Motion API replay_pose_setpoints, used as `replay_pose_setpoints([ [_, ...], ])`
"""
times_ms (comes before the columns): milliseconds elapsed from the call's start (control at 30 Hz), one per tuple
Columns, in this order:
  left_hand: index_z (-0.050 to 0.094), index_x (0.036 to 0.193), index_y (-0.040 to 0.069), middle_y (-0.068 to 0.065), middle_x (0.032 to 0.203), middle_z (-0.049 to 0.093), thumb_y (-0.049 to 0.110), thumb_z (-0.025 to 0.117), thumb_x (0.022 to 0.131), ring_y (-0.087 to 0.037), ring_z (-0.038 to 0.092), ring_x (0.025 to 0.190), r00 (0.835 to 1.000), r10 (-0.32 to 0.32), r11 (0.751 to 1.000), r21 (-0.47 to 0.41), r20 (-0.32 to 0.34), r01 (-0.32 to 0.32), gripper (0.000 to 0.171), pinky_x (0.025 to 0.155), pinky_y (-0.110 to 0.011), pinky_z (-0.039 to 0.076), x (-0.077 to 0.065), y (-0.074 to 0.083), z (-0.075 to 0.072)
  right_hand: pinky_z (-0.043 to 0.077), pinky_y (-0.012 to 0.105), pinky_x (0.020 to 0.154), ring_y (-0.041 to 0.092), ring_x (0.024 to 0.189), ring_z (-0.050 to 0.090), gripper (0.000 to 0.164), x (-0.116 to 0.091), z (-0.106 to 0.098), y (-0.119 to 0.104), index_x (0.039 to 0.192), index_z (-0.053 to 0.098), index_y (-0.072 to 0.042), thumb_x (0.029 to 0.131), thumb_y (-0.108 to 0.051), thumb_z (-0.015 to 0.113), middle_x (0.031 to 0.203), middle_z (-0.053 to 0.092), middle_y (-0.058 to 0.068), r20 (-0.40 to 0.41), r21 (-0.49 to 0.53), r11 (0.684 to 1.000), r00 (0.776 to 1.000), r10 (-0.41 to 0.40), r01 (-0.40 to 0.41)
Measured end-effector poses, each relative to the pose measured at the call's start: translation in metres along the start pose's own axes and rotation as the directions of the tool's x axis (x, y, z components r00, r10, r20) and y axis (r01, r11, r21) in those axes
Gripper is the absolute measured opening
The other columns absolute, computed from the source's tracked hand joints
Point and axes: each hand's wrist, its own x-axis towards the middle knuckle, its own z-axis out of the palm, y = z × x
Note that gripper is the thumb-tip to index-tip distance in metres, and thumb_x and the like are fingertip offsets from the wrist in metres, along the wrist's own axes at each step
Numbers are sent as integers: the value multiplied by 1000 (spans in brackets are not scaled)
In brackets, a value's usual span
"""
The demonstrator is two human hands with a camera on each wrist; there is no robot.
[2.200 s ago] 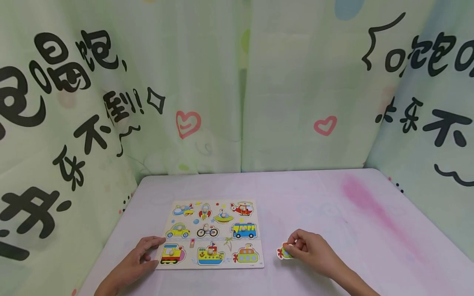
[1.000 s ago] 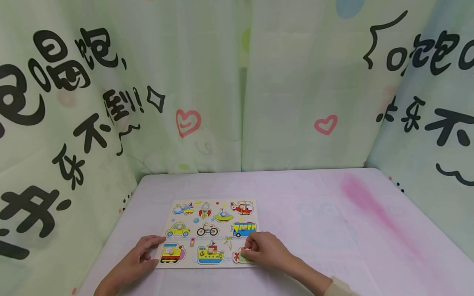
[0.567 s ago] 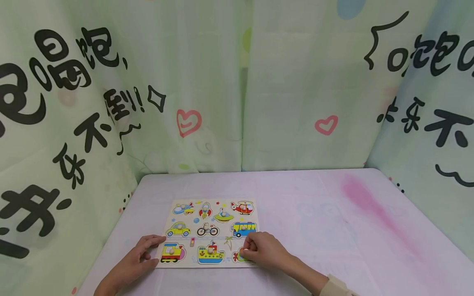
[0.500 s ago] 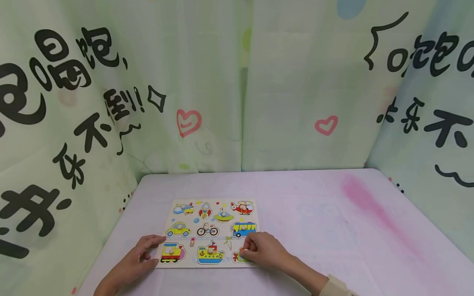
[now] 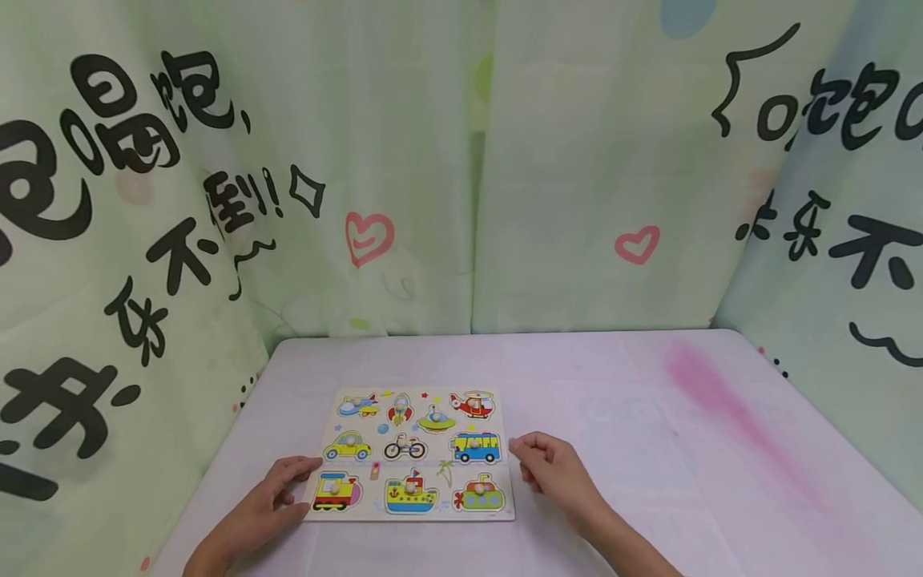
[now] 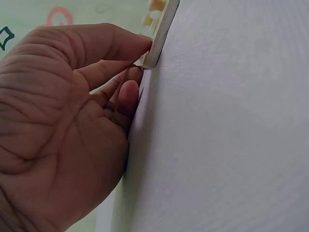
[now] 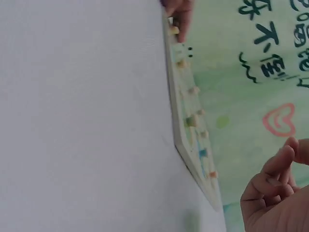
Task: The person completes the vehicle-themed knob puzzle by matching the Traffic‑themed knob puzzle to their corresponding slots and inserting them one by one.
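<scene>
A pegged wooden puzzle board [image 5: 375,473] lies flat on the table, its vehicle pieces seated in their cutouts. At its lower right is the green and orange submarine piece [image 5: 479,494], fully visible. My left hand [image 5: 263,509] holds the board's left edge near the front corner, thumb and fingertips against it; the left wrist view shows the thumb [image 6: 137,46] on the edge. My right hand [image 5: 555,473] hovers just right of the board, beside the blue bus piece [image 5: 476,448]. Its fingers are loosely curled with nothing between them. The right wrist view shows the small pegs [image 7: 191,121] sticking up.
The table [image 5: 649,417] has a white cover with a pink stain [image 5: 721,409] at the right. Behind and at both sides hang pale green curtains [image 5: 548,184] printed with black characters and pink hearts.
My right hand carried the submarine piece from the table onto the board's lower right, let go of it and moved back to the right. The left hand stayed on the board's edge.
</scene>
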Motion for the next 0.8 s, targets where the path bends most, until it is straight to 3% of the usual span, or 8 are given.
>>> replay_pose_setpoints([
  [167, 53, 146, 6, -13, 144, 43, 5, 75, 86, -15, 47, 101, 1000, -8, 1000, 7, -14, 8, 63, 80, -21, 41, 0, -1, 1, 43, 25, 59, 14, 65, 49, 32, 7, -28, -4, 109, 64, 1, 101, -30, 64, 69, 55, 1, -127, 34, 999, 992, 18, -14],
  [300, 53, 146, 6, -14, 144, 43, 6, 75, 87, -14, 47, 99, 1000, 0, 1000, 19, -15, 0, 63, 79, -21, 41, 2, -3, 3, 42, 25, 57, 12, 60, 50, 23, 21, -49, -7, 101, 66, -2, 100, -25, 67, 66, 55, -1, -150, -258, 948, 962, -229, 186],
  [367, 53, 146, 6, -14, 145, 43, 6, 75, 87, -15, 46, 98, 1000, 5, 1000, 23, -16, -5, 63, 80, -21, 40, 3, -4, 2, 40, 26, 55, 10, 57, 49, 16, 29, -55, -8, 96, 67, -5, 98, -21, 70, 65, 56, -3, -126, -452, 845, 917, -380, 288],
  [467, 53, 146, 6, -13, 144, 42, 5, 75, 87, -15, 46, 98, 1000, 3, 1000, 21, -20, -2, 63, 80, -21, 40, 4, -5, 2, 39, 28, 52, 10, 55, 47, 9, 42, -59, -11, 92, 67, -8, 95, -16, 72, 64, 56, -5, -39, -693, 616, 832, -553, 376],
  [600, 53, 146, 6, -14, 144, 42, 4, 75, 86, -15, 45, 99, 1000, 6, 1000, 12, -17, -6, 63, 80, -21, 40, 4, -6, 2, 46, 35, 53, 20, 63, 56, 14, 55, -59, -12, 94, 66, -5, 90, -13, 76, 73, 62, 3, 67, -887, 308, 754, -653, 345],
  [667, 53, 145, 7, -14, 144, 42, 4, 75, 86, -16, 45, 99, 1000, 5, 1000, 12, -15, -5, 63, 80, -21, 40, 5, -7, 3, 51, 40, 61, 28, 78, 61, 23, 60, -58, -12, 101, 65, -1, 89, -16, 78, 86, 65, 10, 102, -938, 184, 739, -666, 295],
  [733, 53, 146, 7, -15, 145, 41, 4, 74, 87, -18, 46, 101, 1000, 3, 1000, 18, -9, -3, 63, 81, -22, 40, 6, -7, 3, 53, 46, 72, 36, 95, 62, 38, 63, -56, -12, 113, 64, 2, 88, -21, 80, 101, 67, 18, 120, -964, 99, 740, -662, 245],
  [800, 53, 146, 9, -13, 145, 42, 8, 73, 89, -19, 47, 108, 1000, -19, 1000, 22, -10, 19, 61, 88, -25, 42, 8, -5, 4, 52, 50, 82, 39, 110, 59, 52, 64, -55, -12, 126, 62, 3, 89, -29, 79, 118, 64, 22, 109, -975, 82, 763, -637, 209],
])
